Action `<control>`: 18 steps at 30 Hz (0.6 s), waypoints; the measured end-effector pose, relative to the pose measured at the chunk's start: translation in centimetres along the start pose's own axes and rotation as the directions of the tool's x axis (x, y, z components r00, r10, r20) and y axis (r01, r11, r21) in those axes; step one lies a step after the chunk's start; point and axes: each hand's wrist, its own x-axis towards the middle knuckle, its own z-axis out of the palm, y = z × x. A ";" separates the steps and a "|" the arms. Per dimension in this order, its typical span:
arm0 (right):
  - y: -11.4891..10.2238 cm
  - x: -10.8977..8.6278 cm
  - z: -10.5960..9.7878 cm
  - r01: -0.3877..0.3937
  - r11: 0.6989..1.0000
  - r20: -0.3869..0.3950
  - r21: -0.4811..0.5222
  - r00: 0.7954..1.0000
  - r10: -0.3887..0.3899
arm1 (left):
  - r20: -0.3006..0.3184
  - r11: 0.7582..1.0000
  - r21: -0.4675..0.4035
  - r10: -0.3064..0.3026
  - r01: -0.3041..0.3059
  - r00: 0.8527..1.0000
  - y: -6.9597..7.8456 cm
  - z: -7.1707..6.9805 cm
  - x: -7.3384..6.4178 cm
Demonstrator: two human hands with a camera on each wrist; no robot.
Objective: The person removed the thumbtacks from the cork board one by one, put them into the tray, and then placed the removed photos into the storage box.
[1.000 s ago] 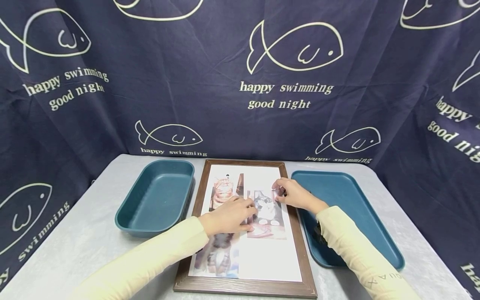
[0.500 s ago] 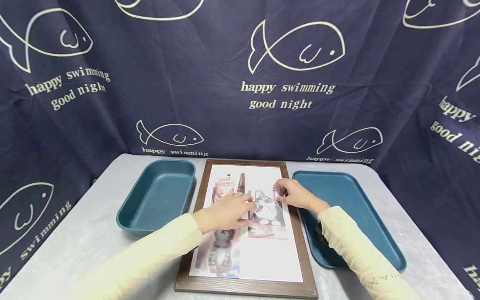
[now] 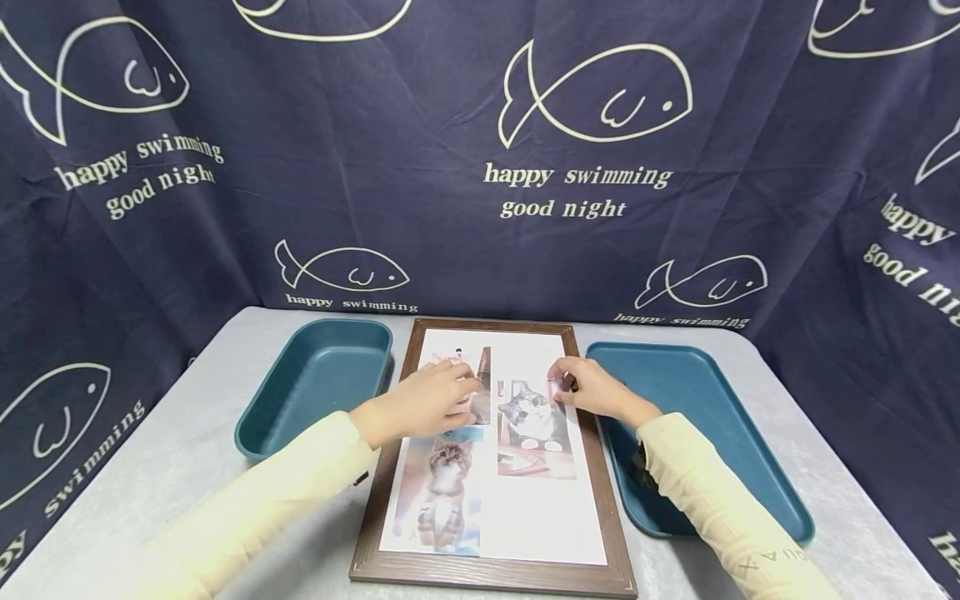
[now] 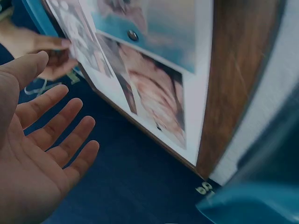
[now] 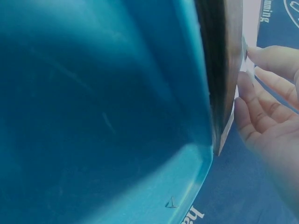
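A wood-framed white board (image 3: pixel 555 525) lies on the table with cat photos on it. My right hand (image 3: pixel 596 387) pinches the upper right edge of a grey-and-white cat photo (image 3: pixel 532 425); a small greyish thing near the thumb in the right wrist view is unclear. My left hand (image 3: pixel 423 398), fingers apart and holding nothing, is over the left side, partly hiding an orange cat photo (image 4: pixel 152 84). Below that lies a kitten photo (image 3: pixel 442 500), with a thumbtack (image 4: pixel 132 35) near its top edge in the left wrist view.
A deep teal bin (image 3: pixel 251 446) stands left of the board. To the right is a shallow teal tray (image 3: pixel 720 433) with small dark items (image 3: pixel 641 467) and a loose thumbtack (image 5: pixel 172 204). A dark fish-print cloth (image 3: pixel 450 208) hangs behind the table.
My left hand has left the grey-and-white cat photo's left edge and moved left and slightly up, over the orange cat photo. The right hand stays at the same photo edge.
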 end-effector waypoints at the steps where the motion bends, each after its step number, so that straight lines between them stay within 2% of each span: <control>1: 0.0 0.0 0.0 -0.006 1.000 0.002 0.004 1.000 0.006 | -0.007 1.000 -0.003 -0.005 0.005 1.000 -0.3 -0.2 -0.2; 6: 0.0 0.0 -0.1 -0.011 1.000 -0.005 0.006 1.000 0.011 | -0.049 1.000 -0.005 -0.026 0.026 0.998 -1.5 -0.6 -0.8; 12: 0.0 -0.1 -0.2 0.005 1.000 -0.024 0.002 1.000 -0.005 | -0.042 0.997 -0.007 -0.071 0.071 0.997 -2.9 -1.1 -1.8; 18: -0.1 -0.3 -0.3 0.009 1.000 -0.034 -0.002 0.999 -0.009 | -0.039 0.986 -0.052 -0.158 0.156 0.987 -4.7 -1.3 -3.2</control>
